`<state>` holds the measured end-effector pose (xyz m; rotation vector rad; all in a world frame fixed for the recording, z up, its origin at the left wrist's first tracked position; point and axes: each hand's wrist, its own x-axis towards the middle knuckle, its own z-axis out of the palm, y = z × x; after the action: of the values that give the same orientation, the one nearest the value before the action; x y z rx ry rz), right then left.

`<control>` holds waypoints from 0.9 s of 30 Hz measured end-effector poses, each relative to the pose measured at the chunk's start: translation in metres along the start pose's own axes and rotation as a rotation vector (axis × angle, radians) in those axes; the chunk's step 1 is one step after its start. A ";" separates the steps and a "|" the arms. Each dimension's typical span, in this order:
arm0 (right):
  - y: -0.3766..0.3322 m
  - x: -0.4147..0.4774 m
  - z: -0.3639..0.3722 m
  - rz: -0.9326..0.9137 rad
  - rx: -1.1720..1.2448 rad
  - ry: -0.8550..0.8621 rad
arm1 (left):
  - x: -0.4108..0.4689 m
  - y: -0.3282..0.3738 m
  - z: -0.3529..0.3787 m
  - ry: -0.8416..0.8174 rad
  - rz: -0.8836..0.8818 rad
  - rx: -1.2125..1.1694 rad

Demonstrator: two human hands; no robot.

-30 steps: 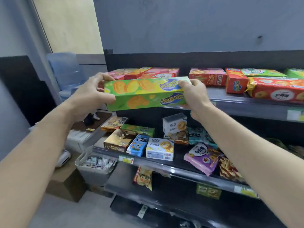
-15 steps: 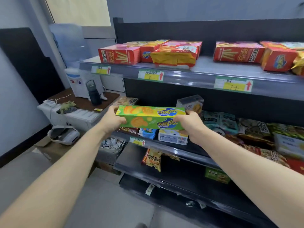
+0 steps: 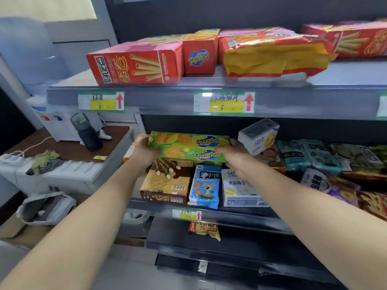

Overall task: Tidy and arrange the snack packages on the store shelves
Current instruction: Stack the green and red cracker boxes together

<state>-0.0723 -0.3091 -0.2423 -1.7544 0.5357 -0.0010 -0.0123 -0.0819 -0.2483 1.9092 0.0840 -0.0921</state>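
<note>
One green box [image 3: 188,143], two hands [image 3: 144,153] [image 3: 233,154]. Above the green box: two red stick boxes [image 3: 134,68] [image 3: 356,41], one small red box [image 3: 199,54], one yellow bag [image 3: 272,57].

Head-worn view, forward-down, near the shelves [image 3: 163,101]

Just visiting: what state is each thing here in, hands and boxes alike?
green Zecheese box: held level by both ends above the middle shelf.
left hand: grips the box's left end.
right hand: grips the box's right end.
red wafer-stick box: lying flat on the top shelf.
yellow-and-red bag: crumpled, lying on the top shelf.
white cookie box: tilted on other packs.
brown wafer-stick box: lying flat on the middle shelf.
</note>
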 end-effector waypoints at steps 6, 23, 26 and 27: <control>0.011 0.048 0.031 0.019 0.042 -0.013 | 0.053 -0.024 0.006 -0.066 -0.043 0.097; 0.034 0.084 0.053 0.097 0.012 0.108 | 0.095 -0.051 0.025 -0.123 -0.101 0.160; 0.034 0.081 0.050 0.080 0.030 0.110 | 0.091 -0.051 0.030 -0.124 -0.085 0.141; 0.033 0.078 0.049 0.068 0.008 0.110 | 0.088 -0.048 0.031 -0.110 -0.076 0.163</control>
<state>-0.0001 -0.2967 -0.3070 -1.7346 0.6741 -0.0522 0.0693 -0.0936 -0.3132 2.0598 0.0768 -0.2618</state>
